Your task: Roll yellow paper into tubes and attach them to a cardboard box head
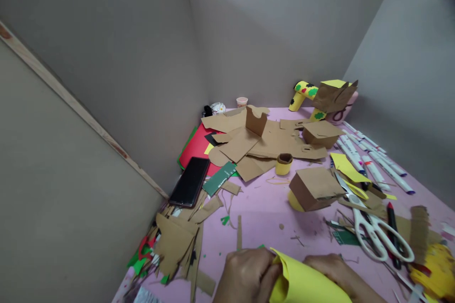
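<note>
At the bottom edge, both my hands grip a curled sheet of yellow paper (305, 283). My left hand (247, 277) is closed on its left edge with the fingers folded over the paper. My right hand (337, 273) lies behind the sheet and holds its right side; its fingers are partly hidden by the paper. The sheet bends upward between the two hands above the pink table (256, 208).
Brown cardboard pieces (263, 144) and a small cardboard box (314, 188) lie mid-table. White scissors (377, 232), several markers (373, 160), a black phone (190, 181), a yellow paper ring (283, 164), red and green sheets (194, 151) and a yellow paper figure (309, 94) surround them. Grey partition walls enclose the table.
</note>
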Tool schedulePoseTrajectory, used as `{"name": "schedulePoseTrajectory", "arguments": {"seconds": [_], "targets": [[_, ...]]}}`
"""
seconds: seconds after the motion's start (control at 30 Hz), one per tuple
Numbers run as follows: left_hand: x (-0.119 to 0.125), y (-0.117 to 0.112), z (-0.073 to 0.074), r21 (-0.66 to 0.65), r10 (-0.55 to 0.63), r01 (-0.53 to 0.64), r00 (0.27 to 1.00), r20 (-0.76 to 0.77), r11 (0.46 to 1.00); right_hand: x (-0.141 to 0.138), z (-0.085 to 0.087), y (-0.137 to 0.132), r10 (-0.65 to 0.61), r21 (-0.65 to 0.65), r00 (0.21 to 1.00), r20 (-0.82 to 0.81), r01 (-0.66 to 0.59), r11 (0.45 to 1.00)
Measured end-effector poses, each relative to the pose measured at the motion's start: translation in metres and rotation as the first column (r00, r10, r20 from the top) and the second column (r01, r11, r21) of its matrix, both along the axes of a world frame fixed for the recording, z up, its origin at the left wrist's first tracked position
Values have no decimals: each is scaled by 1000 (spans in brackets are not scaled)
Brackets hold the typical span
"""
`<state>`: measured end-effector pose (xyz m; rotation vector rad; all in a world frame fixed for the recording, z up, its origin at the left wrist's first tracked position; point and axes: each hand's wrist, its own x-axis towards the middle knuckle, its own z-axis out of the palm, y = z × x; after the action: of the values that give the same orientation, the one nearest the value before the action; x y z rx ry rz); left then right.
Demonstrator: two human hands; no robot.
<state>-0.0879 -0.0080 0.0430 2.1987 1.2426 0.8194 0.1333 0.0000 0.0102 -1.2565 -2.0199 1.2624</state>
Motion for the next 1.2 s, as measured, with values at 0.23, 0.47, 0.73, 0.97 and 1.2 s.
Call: {"name": "schedulePoseTrajectory", "arguments": {"seconds": [0.23,0.47,0.73,0.97,1.2], "targets": [[-4,-1,-1,258,28,-23,1000,-14,966,-6,-3,10,193,-142,953,234,-163,976],[-5,3,0,19,-89,87,991,102,996,-1,-6,12,103,-302,994,-31,-108,947],[-8,7,33,-542,-161,271,957,242,795,13,-32,-15,-428,-723,860,-276,108,683],[-9,2,32,-521,-191,311,943,271,795,-3,-44,-6,-538,-795,810,-233,160,585],[-4,-12,9,-487,-152,260,956,250,834,-11,-47,-15,-645,-824,679,-351,103,557]]}}
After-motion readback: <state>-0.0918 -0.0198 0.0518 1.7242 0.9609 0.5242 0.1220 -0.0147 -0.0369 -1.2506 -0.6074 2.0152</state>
